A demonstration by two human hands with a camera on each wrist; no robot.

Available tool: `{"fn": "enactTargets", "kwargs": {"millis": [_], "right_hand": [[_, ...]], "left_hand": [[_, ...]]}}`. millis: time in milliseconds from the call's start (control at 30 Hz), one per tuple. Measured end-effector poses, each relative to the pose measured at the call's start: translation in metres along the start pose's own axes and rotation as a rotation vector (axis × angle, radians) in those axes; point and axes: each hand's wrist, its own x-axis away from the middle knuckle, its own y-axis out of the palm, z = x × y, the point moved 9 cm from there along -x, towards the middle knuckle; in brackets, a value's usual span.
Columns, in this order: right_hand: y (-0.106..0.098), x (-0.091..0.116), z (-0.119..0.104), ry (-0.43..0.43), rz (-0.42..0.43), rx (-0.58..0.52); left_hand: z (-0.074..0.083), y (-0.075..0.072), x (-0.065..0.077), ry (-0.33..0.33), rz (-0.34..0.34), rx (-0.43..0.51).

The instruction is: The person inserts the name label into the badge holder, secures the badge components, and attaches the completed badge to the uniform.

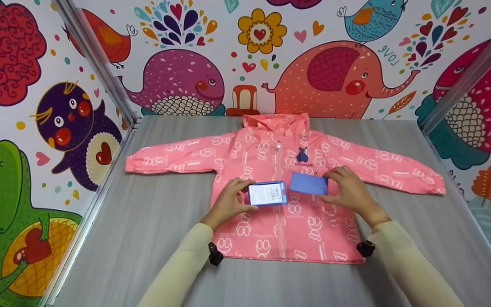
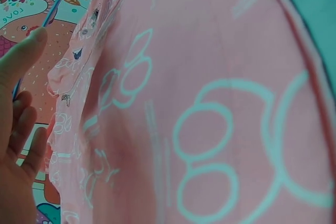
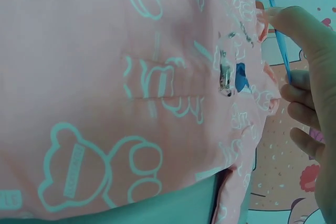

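You wear plain cream sleeves, the left sleeve (image 1: 181,264) and right sleeve (image 1: 411,264) both reaching the wrist; a small black angular device (image 1: 215,254) juts inward near your left cuff, a matching black unit (image 1: 365,248) near the right; your fingers (image 2: 34,150) are bare.

Head cam looking fwd/down over L hand (image 1: 230,204) & R hand (image 1: 351,192), wrist cams (image 1: 215,254) peering close past each, all sharing jacket (image 1: 260,228)

Your left hand (image 1: 230,204) pinches a blue-framed card holder (image 1: 267,194) with a white printed insert; your right hand (image 1: 352,192) pinches a flat blue rectangle (image 1: 307,183) just beside it. Both are held over a pink zip-front jacket (image 1: 252,226) with white line prints, spread, sleeves outstretched, on your grey table (image 1: 151,230), before a wall (image 1: 245,38) of cartoon animals.
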Motion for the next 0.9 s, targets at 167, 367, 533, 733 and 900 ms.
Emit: {"fn": "enactTargets", "kwargs": {"millis": [167,367,533,733,900], "right_hand": [[-0.003,0.0,-0.008,-0.01,-0.006,-0.007],[-0.005,0.002,-0.021,-0.054,-0.001,-0.025],[-0.005,0.003,-0.028,-0.084,0.004,-0.018],[-0.004,0.002,-0.034,-0.1,-0.017,-0.022],[-0.001,0.003,-0.035,-0.1,-0.042,-0.03]], "left_hand": [[0.0,-0.001,-0.001,-0.007,-0.012,-0.004],[0.001,-0.003,-0.003,0.01,-0.018,0.004],[0.002,-0.002,-0.004,0.02,-0.025,0.029],[0.003,-0.002,-0.003,0.014,-0.041,0.052],[0.004,-0.001,-0.003,0.024,-0.063,0.063]]}}
